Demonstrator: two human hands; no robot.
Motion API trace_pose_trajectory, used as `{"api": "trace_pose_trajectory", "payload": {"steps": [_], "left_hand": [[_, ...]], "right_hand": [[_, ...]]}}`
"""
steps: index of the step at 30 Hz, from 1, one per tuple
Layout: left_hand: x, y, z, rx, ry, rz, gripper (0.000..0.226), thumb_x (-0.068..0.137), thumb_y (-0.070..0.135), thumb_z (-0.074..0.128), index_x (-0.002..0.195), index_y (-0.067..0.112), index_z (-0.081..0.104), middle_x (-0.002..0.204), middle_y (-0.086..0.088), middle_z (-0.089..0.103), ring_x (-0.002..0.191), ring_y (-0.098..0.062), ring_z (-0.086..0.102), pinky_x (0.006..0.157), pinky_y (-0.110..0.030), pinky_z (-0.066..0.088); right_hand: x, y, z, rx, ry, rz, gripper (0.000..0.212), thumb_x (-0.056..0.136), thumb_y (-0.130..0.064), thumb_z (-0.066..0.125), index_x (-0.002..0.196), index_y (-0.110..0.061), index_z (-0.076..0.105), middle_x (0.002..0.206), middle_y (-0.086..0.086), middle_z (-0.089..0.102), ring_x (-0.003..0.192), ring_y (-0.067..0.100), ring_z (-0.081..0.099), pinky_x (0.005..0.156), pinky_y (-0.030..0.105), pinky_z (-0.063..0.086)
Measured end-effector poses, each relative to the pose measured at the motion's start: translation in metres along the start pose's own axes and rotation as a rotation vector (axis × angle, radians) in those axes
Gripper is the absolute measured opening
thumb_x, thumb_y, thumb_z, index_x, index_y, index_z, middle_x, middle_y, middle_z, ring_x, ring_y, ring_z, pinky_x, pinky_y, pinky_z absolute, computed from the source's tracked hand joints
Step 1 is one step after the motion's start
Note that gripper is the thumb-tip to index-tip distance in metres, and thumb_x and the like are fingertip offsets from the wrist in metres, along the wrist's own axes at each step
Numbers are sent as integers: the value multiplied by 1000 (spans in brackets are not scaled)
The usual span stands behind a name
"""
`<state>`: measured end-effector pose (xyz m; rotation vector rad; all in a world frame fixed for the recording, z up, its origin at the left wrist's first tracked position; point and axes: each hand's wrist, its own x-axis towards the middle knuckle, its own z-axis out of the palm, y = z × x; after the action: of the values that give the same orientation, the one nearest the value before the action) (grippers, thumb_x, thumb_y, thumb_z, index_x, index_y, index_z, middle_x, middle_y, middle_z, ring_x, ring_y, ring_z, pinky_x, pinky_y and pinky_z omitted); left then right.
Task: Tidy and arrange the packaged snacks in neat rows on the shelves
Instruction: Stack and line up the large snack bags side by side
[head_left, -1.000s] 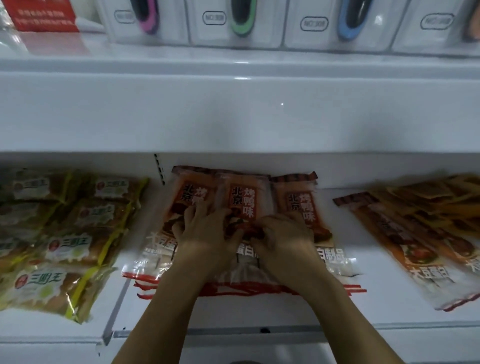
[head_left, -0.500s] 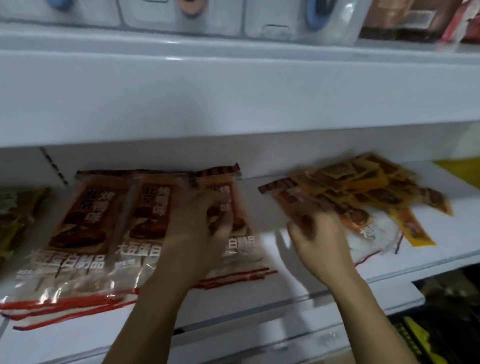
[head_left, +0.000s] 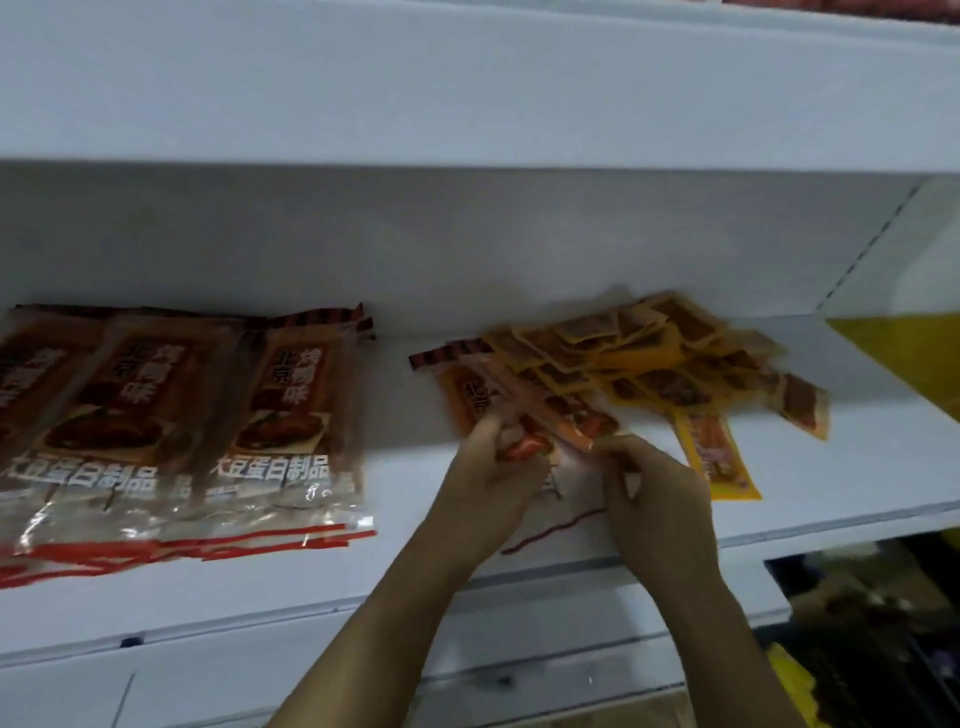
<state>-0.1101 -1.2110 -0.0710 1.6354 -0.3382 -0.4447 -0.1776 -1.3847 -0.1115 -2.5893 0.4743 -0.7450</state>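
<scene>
Three orange-brown snack packets (head_left: 171, 415) lie side by side in a row on the left of the white shelf (head_left: 415, 566). Right of them lies a loose orange packet (head_left: 470, 387), partly under a messy heap of small yellow packets (head_left: 644, 358). My left hand (head_left: 498, 467) grips the orange packet's lower left part. My right hand (head_left: 654, 493) pinches its clear lower end from the right. Both hands meet at the packet's middle, which they partly hide.
A single yellow packet (head_left: 719, 457) lies just right of my right hand. A white upper shelf front (head_left: 467, 93) overhangs the row. A yellow panel (head_left: 914, 353) sits at the far right, and dark goods show below the shelf (head_left: 857, 623).
The view swung right. My hands left the row of three packets; the right hand reached the pile first, then the left followed, and both now hold the loose orange packet.
</scene>
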Motion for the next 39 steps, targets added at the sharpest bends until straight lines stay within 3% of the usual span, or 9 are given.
{"api": "trace_pose_trajectory", "payload": {"steps": [5, 12, 16, 20, 25, 29, 31, 36, 39], "left_hand": [[10, 2, 26, -377, 113, -53, 35, 104, 20, 56, 136, 30, 51, 98, -8, 76, 92, -26, 72, 85, -44, 59], [-5, -4, 1, -241, 321, -57, 39, 96, -7, 55, 118, 24, 62, 92, -5, 75, 83, -18, 72, 63, -27, 55], [-26, 5, -31, -288, 250, -37, 45, 99, -7, 51, 114, 36, 53, 104, 0, 78, 94, -23, 74, 70, -32, 57], [-43, 10, -62, -106, 207, 29, 32, 101, -2, 54, 121, 23, 53, 109, 3, 76, 95, -17, 72, 67, -25, 57], [-53, 6, -114, 273, 390, 186, 10, 95, 26, 69, 103, 30, 65, 79, 1, 67, 60, -14, 58, 53, -36, 48], [-51, 7, -164, 534, 432, 186, 33, 93, 19, 71, 123, 33, 72, 100, 14, 73, 82, 3, 63, 69, -5, 43], [-44, 7, -187, 680, 447, 189, 39, 92, 11, 68, 128, 27, 71, 114, -4, 73, 94, -12, 67, 69, 1, 37], [-21, -9, -228, 854, 426, 87, 46, 83, 42, 55, 125, 32, 70, 112, -13, 69, 106, -38, 65, 92, -49, 54], [-14, -14, -232, 946, 355, -44, 47, 85, 56, 53, 130, 45, 60, 125, -6, 61, 124, -35, 53, 103, -56, 46]], "right_hand": [[-9, -39, -16, 254, 3, -202, 20, 98, -31, 60, 111, -28, 75, 93, -14, 72, 80, 2, 62, 71, 16, 47], [7, -34, -25, 410, 42, -46, 29, 98, -55, 48, 109, -34, 66, 108, -9, 63, 95, 7, 59, 73, 27, 46], [26, -35, -23, 681, -323, 144, 45, 90, -54, 69, 126, -28, 62, 118, -15, 67, 106, -2, 64, 76, 15, 52], [25, -69, -12, 1012, -511, 183, 36, 85, -4, 77, 117, -15, 66, 96, -11, 78, 90, 10, 75, 67, 22, 59], [27, -119, 20, 937, -518, 42, 30, 84, -16, 81, 111, -24, 71, 69, -12, 68, 69, 4, 67, 67, 27, 52], [25, -164, 40, 728, -484, -75, 50, 87, -22, 77, 130, -37, 59, 80, -17, 69, 73, -1, 64, 63, 18, 50], [25, -183, 51, 636, -486, -136, 53, 87, -27, 77, 133, -40, 56, 98, -16, 68, 87, -1, 63, 69, 14, 51], [31, -218, 84, 506, -384, -226, 43, 78, -42, 79, 119, -34, 68, 100, -9, 72, 90, 8, 67, 82, 32, 56], [30, -220, 105, 385, -382, -162, 53, 74, -63, 66, 120, -37, 63, 105, -7, 71, 105, 22, 65, 87, 41, 56]]}}
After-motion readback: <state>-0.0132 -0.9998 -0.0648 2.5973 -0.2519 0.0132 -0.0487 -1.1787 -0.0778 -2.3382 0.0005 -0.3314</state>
